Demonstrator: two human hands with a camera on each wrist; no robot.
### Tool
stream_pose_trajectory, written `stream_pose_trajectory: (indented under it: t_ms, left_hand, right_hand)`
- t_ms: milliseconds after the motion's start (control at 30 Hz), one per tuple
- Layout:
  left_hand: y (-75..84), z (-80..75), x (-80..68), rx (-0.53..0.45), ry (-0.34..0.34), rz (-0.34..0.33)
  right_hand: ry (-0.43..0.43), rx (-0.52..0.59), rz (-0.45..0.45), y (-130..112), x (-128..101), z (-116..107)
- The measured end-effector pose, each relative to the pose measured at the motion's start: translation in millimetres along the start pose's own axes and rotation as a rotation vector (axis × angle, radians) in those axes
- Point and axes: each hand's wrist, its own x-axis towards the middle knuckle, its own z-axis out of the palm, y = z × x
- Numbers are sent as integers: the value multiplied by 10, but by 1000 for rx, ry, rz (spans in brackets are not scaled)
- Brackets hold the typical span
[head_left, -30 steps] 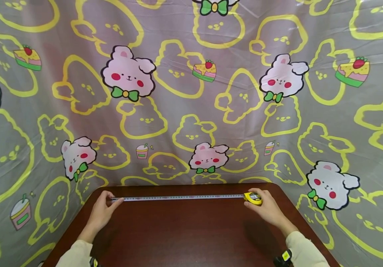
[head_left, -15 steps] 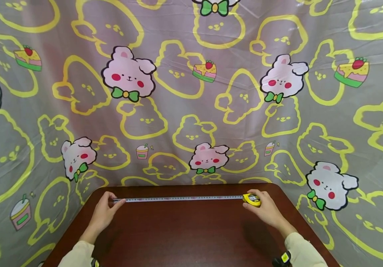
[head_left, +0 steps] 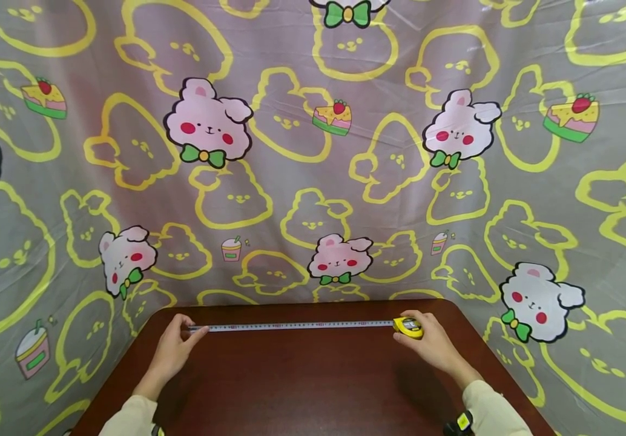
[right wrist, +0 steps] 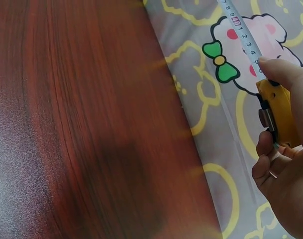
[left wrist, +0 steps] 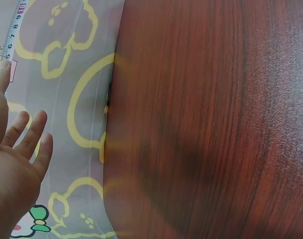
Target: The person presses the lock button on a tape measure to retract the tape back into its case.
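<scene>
Left hand point(head_left: 174, 348) pinches the tape blade point(head_left: 296, 326) end near the table's point(head_left: 313, 387) far-left corner | right hand point(head_left: 430, 344) grips the yellow tape measure case point(head_left: 408, 327) far-right | blade lies stretched along the far edge | advice: hold it taut, flat, parallel.

Tape measure: yellow case point(head_left: 410, 327) with black trim, held in the right hand point(head_left: 431, 345) near the bench's point(head_left: 313, 387) far right corner. Blade point(head_left: 296, 326): white, black and red numerals, drawn out straight and level along the bench's far edge, just above the wood. Free end pinched by the left hand point(head_left: 174, 348) near the far left corner.
</scene>
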Motion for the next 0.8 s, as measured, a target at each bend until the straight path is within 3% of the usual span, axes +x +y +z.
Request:
stream_pose_trajectory:
  t_ms: [433,800]
  left_hand:
    - [40,53,-4,-8,-10,4]
    - [65,88,-4,-10,-23,1]
  right_hand:
    - [-1,-8,2,-15,-34,-35]
    - [-10,11,-13,-8,-55,67]
